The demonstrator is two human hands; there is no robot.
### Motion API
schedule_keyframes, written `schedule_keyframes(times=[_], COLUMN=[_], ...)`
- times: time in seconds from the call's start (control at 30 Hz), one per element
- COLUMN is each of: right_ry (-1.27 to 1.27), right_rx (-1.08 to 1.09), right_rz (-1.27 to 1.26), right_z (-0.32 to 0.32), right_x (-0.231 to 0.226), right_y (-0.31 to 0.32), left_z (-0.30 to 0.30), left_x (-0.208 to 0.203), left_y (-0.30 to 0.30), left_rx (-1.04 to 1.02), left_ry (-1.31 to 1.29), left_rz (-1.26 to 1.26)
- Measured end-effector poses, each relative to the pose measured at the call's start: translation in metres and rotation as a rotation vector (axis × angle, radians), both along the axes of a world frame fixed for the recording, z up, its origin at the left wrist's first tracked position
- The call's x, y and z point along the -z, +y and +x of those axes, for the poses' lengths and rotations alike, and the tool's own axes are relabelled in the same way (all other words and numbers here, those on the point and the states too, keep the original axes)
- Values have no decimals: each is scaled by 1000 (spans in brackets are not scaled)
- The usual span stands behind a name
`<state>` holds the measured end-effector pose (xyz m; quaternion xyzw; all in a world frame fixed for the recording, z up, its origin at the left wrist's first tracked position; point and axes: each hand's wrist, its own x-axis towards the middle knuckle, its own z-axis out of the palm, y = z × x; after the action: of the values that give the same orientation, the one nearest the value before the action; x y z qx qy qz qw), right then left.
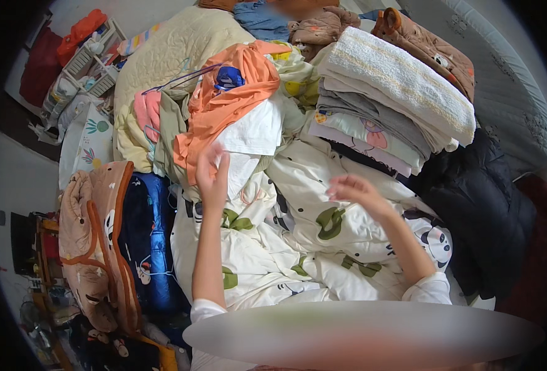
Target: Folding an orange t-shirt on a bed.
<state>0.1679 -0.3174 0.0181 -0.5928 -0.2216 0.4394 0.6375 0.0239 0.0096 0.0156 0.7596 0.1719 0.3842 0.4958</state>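
Note:
My left hand (213, 176) is raised at the lower edge of a heap of loose clothes, its fingers apart and nothing seen in them. Closest to it are an orange shirt (235, 113) and a white garment (252, 133). My right hand (355, 190) hovers over a white panda-print quilt (304, 260), fingers stretched loosely toward the left and holding nothing visible. Beyond that hand stands a stack of folded laundry, with a white towel (397, 80) on top and grey cloth (372, 114) beneath.
Purple hangers (184, 79) poke out of the heap, near a pink garment (146, 114). A black puffy jacket (478, 210) lies at right. Brown-trimmed padded clothing (103, 229) and a blue garment (159, 241) lie at left. A white rack (94, 59) stands at far left.

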Motion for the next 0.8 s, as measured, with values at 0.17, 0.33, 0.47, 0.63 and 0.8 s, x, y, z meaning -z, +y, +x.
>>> schedule_keyframes(times=[0.17,0.33,0.47,0.63,0.8], right_ry=[90,166,135,126,137], right_rx=[-60,36,42,58,50], right_rz=[-56,-32,-41,-37,-37], right_z=[-33,-31,-33,-30,-31], right_x=[85,94,96,96,91], right_y=[-13,-10,-7,-9,-7], left_z=[70,80,62,44,9], left_x=[-30,-8,15,4,-34], left_y=[37,44,14,-48,-85], left_rx=[-340,-215,-206,-167,-74], left_ry=[209,401,294,-36,-44], left_rz=[906,867,671,684,565])
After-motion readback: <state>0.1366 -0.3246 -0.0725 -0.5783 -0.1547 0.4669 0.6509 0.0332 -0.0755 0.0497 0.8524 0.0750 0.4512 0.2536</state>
